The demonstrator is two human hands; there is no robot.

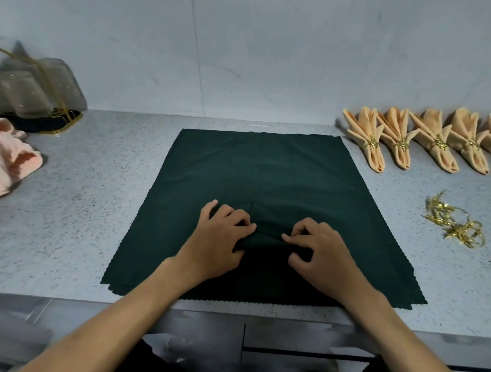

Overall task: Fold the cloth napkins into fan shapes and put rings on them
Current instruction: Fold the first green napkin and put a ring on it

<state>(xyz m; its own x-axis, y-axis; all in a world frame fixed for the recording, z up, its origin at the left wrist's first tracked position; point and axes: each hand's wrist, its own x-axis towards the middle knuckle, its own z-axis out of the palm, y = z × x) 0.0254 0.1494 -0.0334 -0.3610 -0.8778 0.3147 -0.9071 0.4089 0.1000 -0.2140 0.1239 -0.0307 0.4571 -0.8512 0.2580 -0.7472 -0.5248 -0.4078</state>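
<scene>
Left hand [219, 235] and right hand [317, 245] are each pinching a raised fold in the dark green napkin [267, 172], which is lying spread flat on the speckled table [98, 179]. Gold rings [456, 223] are lying to its right, near the folded peach napkins [426, 140].
</scene>
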